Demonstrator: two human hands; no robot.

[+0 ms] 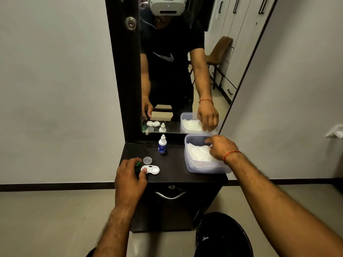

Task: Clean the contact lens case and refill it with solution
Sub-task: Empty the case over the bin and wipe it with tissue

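A white two-well contact lens case (151, 169) lies uncapped on the dark cabinet top (172, 164). My left hand (130, 175) rests at its left end, thumb pressed on the left well, fingers over a green cap (138, 163). A clear cap (147, 160) lies just behind the case. The small solution bottle (162, 145), white top and blue label, stands upright near the mirror. My right hand (220, 147) reaches into a translucent plastic tub (204, 166) at the right, fingertips pinching the white tissue (197, 152) inside.
A tall mirror (176, 62) rises behind the cabinet and reflects the person and the objects. Below the top is a drawer with a curved metal handle (170, 195). A black bin (222, 236) stands on the floor at the lower right. Walls flank both sides.
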